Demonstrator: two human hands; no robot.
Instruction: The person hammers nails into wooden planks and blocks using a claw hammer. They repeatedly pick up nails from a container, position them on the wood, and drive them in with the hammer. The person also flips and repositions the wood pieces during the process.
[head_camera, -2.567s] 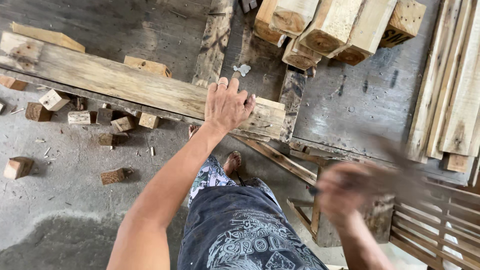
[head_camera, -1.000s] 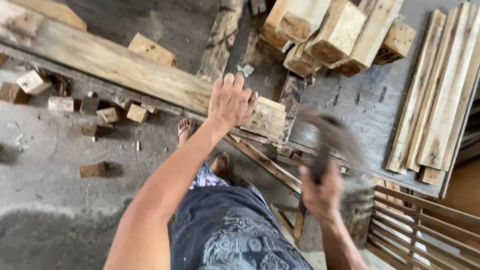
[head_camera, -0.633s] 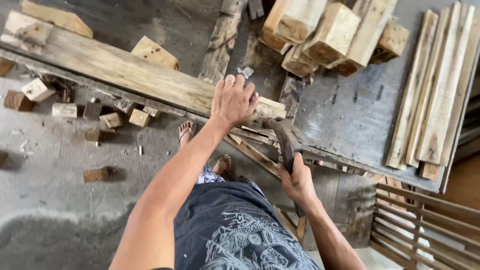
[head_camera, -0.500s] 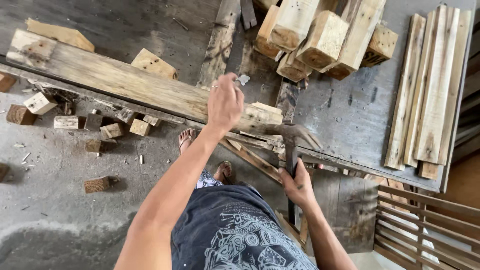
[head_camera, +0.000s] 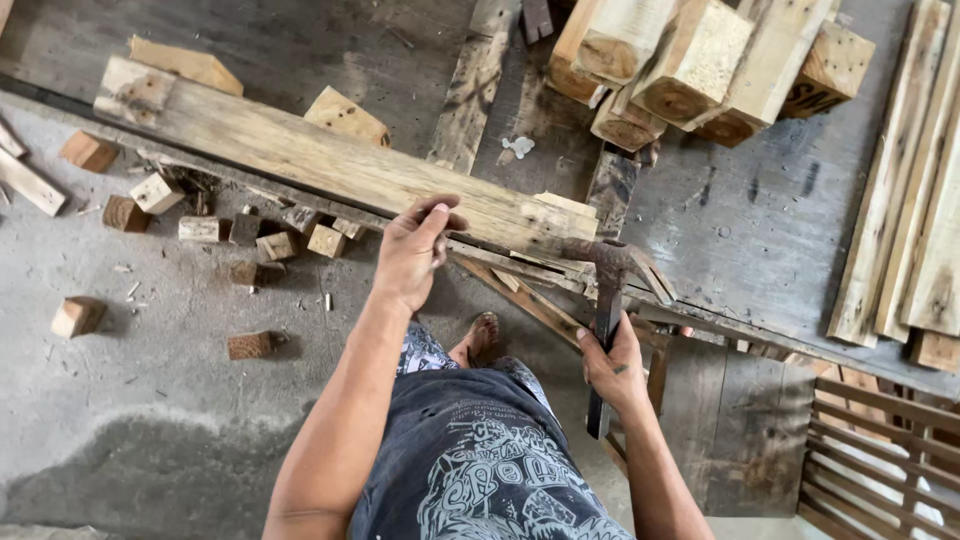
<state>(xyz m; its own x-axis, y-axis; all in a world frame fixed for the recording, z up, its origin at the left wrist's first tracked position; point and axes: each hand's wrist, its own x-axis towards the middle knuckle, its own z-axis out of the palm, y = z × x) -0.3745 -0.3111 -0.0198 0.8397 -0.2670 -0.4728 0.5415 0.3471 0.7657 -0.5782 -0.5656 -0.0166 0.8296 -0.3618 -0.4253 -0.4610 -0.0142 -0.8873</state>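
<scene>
Two hands work at a long wooden plank (head_camera: 330, 165). The right hand (head_camera: 615, 365) grips a hammer (head_camera: 607, 300), its head at the plank's end. The left hand (head_camera: 415, 250) hovers half-curled, holding nothing I can see.

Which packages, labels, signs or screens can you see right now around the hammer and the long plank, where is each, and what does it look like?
No packages, signs or screens in view.
Dark stencil marking: on the side of a square timber block, top right of the stack; black on pale wood.
White graphic print: on the person's dark shorts, bottom centre.
</scene>
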